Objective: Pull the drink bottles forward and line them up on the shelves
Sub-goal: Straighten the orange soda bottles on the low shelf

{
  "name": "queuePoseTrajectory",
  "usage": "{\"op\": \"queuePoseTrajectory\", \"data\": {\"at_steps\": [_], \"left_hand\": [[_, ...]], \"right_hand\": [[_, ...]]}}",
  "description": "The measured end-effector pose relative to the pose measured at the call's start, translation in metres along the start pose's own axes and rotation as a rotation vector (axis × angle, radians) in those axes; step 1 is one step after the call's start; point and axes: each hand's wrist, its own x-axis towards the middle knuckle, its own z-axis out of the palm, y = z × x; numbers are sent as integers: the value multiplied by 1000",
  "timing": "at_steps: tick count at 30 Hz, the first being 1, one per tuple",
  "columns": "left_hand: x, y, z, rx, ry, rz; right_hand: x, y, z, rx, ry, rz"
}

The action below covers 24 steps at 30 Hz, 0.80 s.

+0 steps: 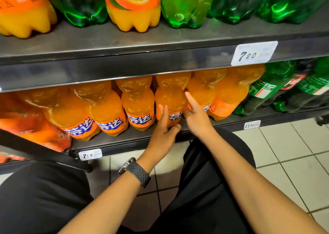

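Lower shelf (135, 141): six orange bottles in the front row, more behind them, with green bottles (277, 88) lying tilted at the right end; upper shelf (106, 43): two orange and four green bottle bases in view. Three price tags: 7.20 (254, 53), 7.10 (90, 154), 11.80 (252, 124). Left hand (162, 136), watch (135, 170) on the wrist, fingers spread around the label of the fourth orange bottle (169, 98), thumb at its base; right hand (196, 117) at that bottle's right side, index finger extended against it, other fingers curled.
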Motion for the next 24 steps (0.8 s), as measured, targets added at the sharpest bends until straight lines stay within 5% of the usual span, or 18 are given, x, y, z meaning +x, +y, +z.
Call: {"op": "queuePoseTrajectory", "data": {"at_steps": [5,9,15,20,24], "left_hand": [[12,1,-14,102,12,4],[7,-3,-36,0,59,36],[11,4,-43,503,-14,208],[11,5,-42,572,-40,205],[20,19,-43,568,145,317]], "right_hand": [[-9,3,-5,-9,-90,-34],[3,-2,-21,-22,11,3],[33,-10,-9,-222,89,34],[18,-1,14,-143,218,-31],[7,6,23,-96,265,-31]]}}
